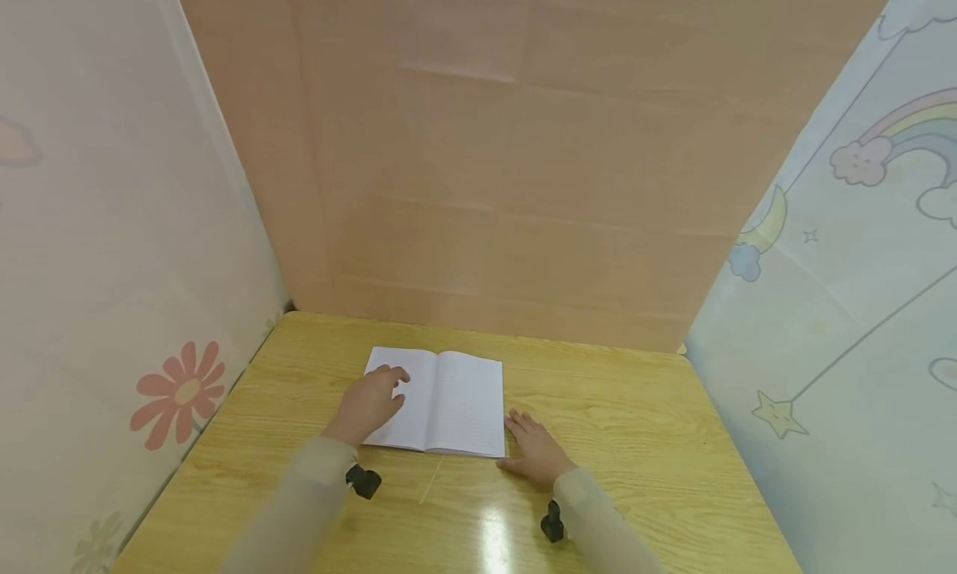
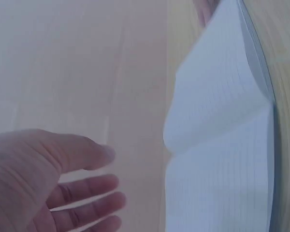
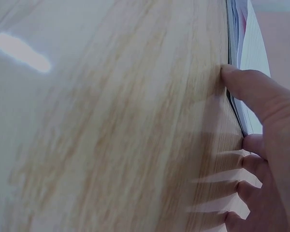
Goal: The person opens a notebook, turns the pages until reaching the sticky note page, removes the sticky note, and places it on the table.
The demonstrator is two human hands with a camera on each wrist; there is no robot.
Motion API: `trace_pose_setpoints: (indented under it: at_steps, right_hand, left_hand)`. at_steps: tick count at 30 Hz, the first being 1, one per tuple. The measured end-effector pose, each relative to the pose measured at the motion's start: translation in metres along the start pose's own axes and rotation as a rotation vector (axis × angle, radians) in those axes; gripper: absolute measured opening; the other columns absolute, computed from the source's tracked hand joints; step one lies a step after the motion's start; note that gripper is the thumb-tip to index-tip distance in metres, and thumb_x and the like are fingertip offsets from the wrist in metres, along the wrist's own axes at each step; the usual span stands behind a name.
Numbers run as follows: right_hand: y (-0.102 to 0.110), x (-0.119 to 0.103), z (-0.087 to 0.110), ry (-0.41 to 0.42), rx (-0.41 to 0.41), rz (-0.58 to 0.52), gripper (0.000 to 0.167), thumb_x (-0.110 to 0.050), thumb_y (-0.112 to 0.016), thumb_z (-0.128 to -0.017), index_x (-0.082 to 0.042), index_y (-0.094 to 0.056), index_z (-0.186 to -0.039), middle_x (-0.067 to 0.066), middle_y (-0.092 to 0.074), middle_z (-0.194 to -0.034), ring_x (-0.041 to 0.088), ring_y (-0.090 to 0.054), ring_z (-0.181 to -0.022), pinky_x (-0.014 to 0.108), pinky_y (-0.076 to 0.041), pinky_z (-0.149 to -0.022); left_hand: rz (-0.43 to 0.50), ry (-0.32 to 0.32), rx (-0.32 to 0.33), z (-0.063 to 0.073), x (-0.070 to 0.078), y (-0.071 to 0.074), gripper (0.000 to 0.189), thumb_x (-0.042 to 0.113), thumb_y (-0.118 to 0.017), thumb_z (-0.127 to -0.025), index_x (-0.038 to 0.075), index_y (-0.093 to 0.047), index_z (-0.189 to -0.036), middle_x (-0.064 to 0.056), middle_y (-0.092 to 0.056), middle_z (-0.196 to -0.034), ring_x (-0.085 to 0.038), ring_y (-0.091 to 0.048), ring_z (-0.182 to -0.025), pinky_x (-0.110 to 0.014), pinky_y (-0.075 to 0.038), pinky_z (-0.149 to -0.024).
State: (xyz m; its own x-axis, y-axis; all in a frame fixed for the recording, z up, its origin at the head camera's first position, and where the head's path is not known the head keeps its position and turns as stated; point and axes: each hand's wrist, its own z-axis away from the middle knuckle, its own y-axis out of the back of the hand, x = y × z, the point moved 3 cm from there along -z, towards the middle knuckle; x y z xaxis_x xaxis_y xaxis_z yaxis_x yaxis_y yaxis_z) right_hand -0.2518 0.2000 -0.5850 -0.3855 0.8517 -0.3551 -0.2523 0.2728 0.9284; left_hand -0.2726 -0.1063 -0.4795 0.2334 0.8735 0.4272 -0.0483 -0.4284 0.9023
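An open notebook [image 1: 467, 399] with white lined pages lies flat on the wooden table, its spine running away from the person. Over its left page is my left hand [image 1: 371, 404], fingers loosely bent and holding nothing. The left wrist view shows that hand [image 2: 63, 188] raised apart from the lined pages [image 2: 217, 169]. My right hand [image 1: 534, 448] rests on the table at the notebook's lower right corner, fingers spread. In the right wrist view its thumb [image 3: 249, 87] is right at the notebook's edge [image 3: 234, 63], with the fingertips down on the wood.
The wooden table [image 1: 635, 441] reaches back to a plain tan panel [image 1: 508, 183]. A pale sheet with a red flower [image 1: 179, 395] stands along the left side, and one with a rainbow and stars [image 1: 852, 308] along the right. Dark wrist cameras [image 1: 364, 480] sit on both sleeves.
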Motion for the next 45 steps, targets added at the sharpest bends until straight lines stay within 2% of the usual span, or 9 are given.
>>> trace_pose_setpoints:
  at_steps: [3, 7, 12, 15, 18, 22, 27, 38, 45]
  right_hand:
    - [0.0, 0.0, 0.0, -0.004, -0.002, 0.006, 0.085, -0.053, -0.064, -0.087, -0.001, -0.035, -0.148, 0.019, -0.027, -0.156, 0.041, -0.025, -0.143, 0.057, -0.026, -0.113]
    - [-0.001, 0.0, 0.0, -0.01, 0.003, 0.0, 0.085, -0.053, -0.064, -0.087, -0.001, -0.036, -0.147, 0.019, -0.027, -0.156, 0.042, -0.025, -0.143, 0.058, -0.026, -0.113]
    - [0.0, 0.0, 0.0, -0.013, 0.012, -0.016, 0.084, -0.052, -0.065, -0.086, -0.001, -0.037, -0.147, 0.019, -0.029, -0.156, 0.043, -0.026, -0.142, 0.06, -0.027, -0.112]
    - [0.0, 0.001, 0.0, -0.012, 0.014, -0.017, 0.083, -0.052, -0.065, -0.087, -0.001, -0.038, -0.147, 0.019, -0.029, -0.156, 0.043, -0.026, -0.142, 0.061, -0.027, -0.111]
    - [0.001, 0.001, -0.001, -0.008, 0.018, -0.027, 0.082, -0.052, -0.065, -0.087, -0.001, -0.038, -0.146, 0.019, -0.029, -0.155, 0.043, -0.025, -0.142, 0.062, -0.027, -0.11]
    - [0.001, 0.001, 0.0, -0.003, 0.02, -0.039, 0.082, -0.052, -0.065, -0.087, -0.001, -0.039, -0.146, 0.019, -0.029, -0.155, 0.044, -0.025, -0.142, 0.062, -0.027, -0.11]
    - [0.0, 0.002, 0.001, 0.004, 0.026, -0.036, 0.082, -0.052, -0.066, -0.086, -0.001, -0.039, -0.145, 0.02, -0.029, -0.155, 0.044, -0.026, -0.142, 0.062, -0.027, -0.11]
    - [0.001, 0.003, 0.0, -0.001, 0.02, -0.028, 0.083, -0.053, -0.064, -0.087, -0.002, -0.037, -0.147, 0.019, -0.028, -0.156, 0.043, -0.025, -0.142, 0.061, -0.027, -0.111]
    - [0.001, 0.002, 0.0, 0.002, 0.021, -0.036, 0.084, -0.053, -0.064, -0.087, -0.001, -0.037, -0.146, 0.02, -0.028, -0.156, 0.044, -0.025, -0.142, 0.062, -0.026, -0.111]
  left_hand:
    - [0.049, -0.082, 0.013, -0.004, 0.026, -0.003, 0.025, 0.014, -0.071, -0.087, 0.015, -0.068, -0.112, -0.005, -0.065, -0.101, -0.017, -0.064, -0.083, -0.028, -0.051, -0.062]
    - [0.092, -0.21, 0.011, -0.007, 0.053, -0.015, 0.022, 0.013, -0.071, -0.087, 0.015, -0.069, -0.109, 0.0, -0.064, -0.098, -0.02, -0.064, -0.088, -0.028, -0.051, -0.066]
    - [0.091, -0.342, -0.011, -0.008, 0.076, -0.039, 0.019, 0.014, -0.07, -0.088, 0.018, -0.069, -0.107, 0.001, -0.065, -0.098, -0.018, -0.063, -0.093, -0.029, -0.053, -0.073]
    - [0.07, -0.391, -0.052, -0.008, 0.086, -0.056, 0.019, 0.015, -0.069, -0.089, 0.018, -0.068, -0.109, 0.001, -0.065, -0.1, -0.014, -0.063, -0.094, -0.028, -0.054, -0.076]
    - [0.043, -0.395, -0.106, -0.011, 0.091, -0.076, 0.02, 0.018, -0.069, -0.09, 0.018, -0.068, -0.11, 0.002, -0.065, -0.102, -0.013, -0.062, -0.096, -0.027, -0.053, -0.077]
    - [0.001, -0.358, -0.17, -0.013, 0.09, -0.101, 0.018, 0.021, -0.069, -0.09, 0.021, -0.069, -0.108, 0.005, -0.063, -0.104, -0.012, -0.06, -0.096, -0.026, -0.052, -0.076]
    - [-0.045, -0.347, -0.198, -0.013, 0.086, -0.121, 0.014, 0.021, -0.068, -0.09, 0.024, -0.07, -0.104, 0.007, -0.06, -0.099, -0.011, -0.059, -0.093, -0.026, -0.052, -0.073]
    - [-0.188, -0.394, -0.129, -0.013, 0.083, -0.142, 0.022, 0.022, -0.078, -0.079, 0.026, -0.07, -0.099, 0.007, -0.061, -0.095, -0.011, -0.058, -0.085, -0.025, -0.051, -0.07]
    - [-0.211, -0.374, -0.118, -0.016, 0.082, -0.146, 0.026, 0.027, -0.082, -0.075, 0.026, -0.071, -0.099, 0.008, -0.062, -0.095, -0.011, -0.058, -0.084, -0.025, -0.052, -0.069]
